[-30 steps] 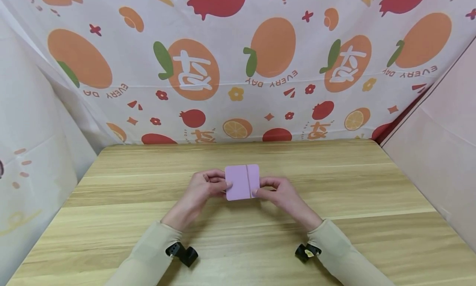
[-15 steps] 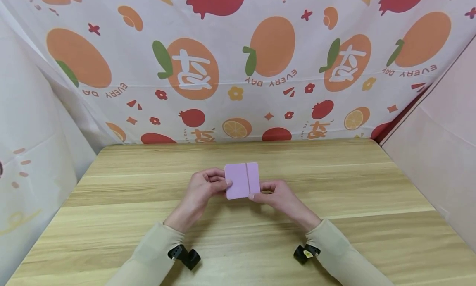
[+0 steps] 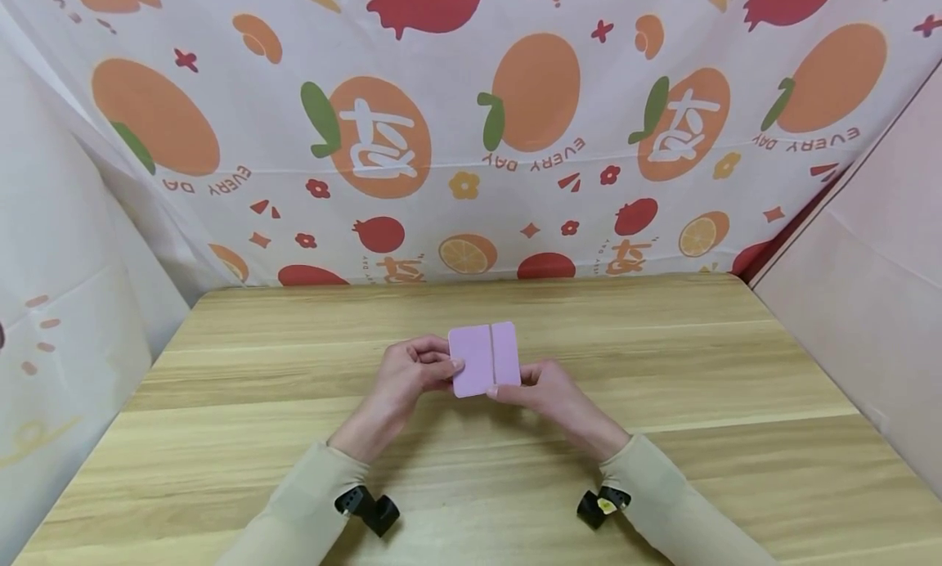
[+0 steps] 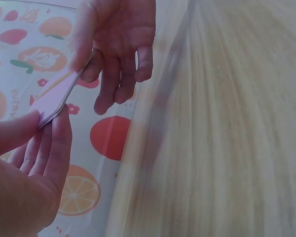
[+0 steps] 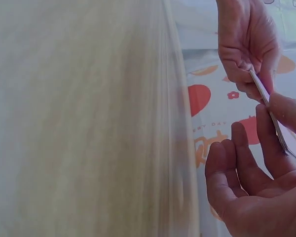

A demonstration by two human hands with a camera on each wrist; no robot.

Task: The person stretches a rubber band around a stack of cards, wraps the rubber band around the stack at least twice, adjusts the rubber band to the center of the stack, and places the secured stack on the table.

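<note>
A thin lilac square (image 3: 473, 357) with rounded corners is held up above the table in the head view. A narrow tan band (image 3: 493, 349) runs across its face, right of the middle. My left hand (image 3: 403, 378) pinches its left edge, thumb in front and fingers behind. At the lower right corner my right hand (image 3: 555, 398) pinches it, the thumb near the band's lower end. Layered edges of the lilac square (image 4: 56, 98) show in the left wrist view. In the right wrist view, the other fingers of my right hand (image 5: 261, 197) are spread loosely.
The wooden table (image 3: 294, 378) spreads beneath both hands. A fruit-printed cloth (image 3: 456, 132) hangs behind its far edge, with pale cloth at both sides. A small black wrist camera (image 3: 371, 509) sits on the left sleeve, another (image 3: 599, 505) on the right.
My right thumb has slid left along the lower edge, from right of the band to its bottom end. The lilac square is slightly more tilted; my left hand keeps its pinch.
</note>
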